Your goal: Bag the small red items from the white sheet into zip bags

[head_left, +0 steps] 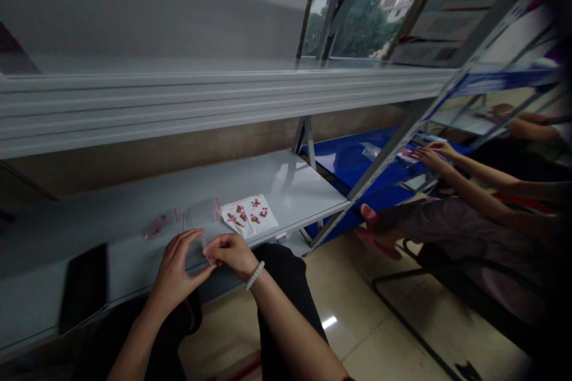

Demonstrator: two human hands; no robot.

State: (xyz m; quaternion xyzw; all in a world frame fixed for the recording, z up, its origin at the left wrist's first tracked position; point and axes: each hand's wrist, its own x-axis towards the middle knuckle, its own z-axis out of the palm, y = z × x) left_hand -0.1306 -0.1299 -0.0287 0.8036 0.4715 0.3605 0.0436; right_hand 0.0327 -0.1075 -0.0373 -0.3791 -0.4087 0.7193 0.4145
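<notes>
My right hand (232, 254), with a pale beaded bracelet at the wrist, pinches a small clear plastic bag (206, 242) above the shelf's front edge. My left hand (177, 271) curves around the bag's other side, thumb and fingers apart; whether its thumb touches the bag I cannot tell. Just beyond lies a white sheet (263, 225) bearing several small pink and brown pieces. Beside it are flat clear zip bags (201, 212) with red strips. Farther left, another clear bag (157, 225) contains small red pieces.
A black tablet-like device (84, 286) lies on the grey shelf (286, 175) at the left. An upper shelf (223, 101) crosses above my hands. To the right are a metal post (379, 166), a blue table (348, 158) and a seated co-worker's hands (431, 155).
</notes>
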